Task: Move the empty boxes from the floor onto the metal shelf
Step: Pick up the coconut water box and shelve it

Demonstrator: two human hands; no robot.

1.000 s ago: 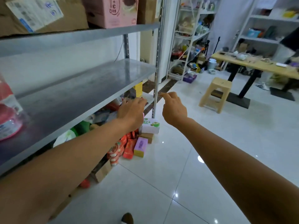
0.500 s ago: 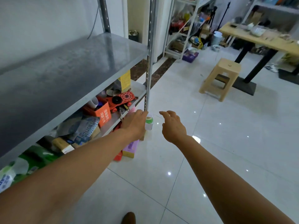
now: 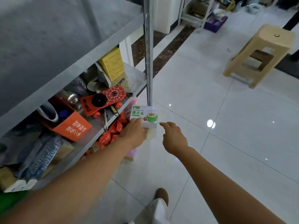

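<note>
Reaching down with the left hand [image 3: 134, 134], fingertips against the near-left corner of the white-and-green box [image 3: 144, 116]; no telling whether clamped round it or only touching. Right hand [image 3: 174, 137] just right of that contact, fingers loosely spread, holding nothing, short of the box. Box low down beside the shelf post [image 3: 148, 62], apparently not yet lifted. Under the left wrist, a purple box [image 3: 132, 154] on the floor [image 3: 226, 143]. Above and left of the grip, the metal shelf [image 3: 48, 38], no box on its visible stretch. Judged early: pick-up barely begun, placing all to do.
</note>
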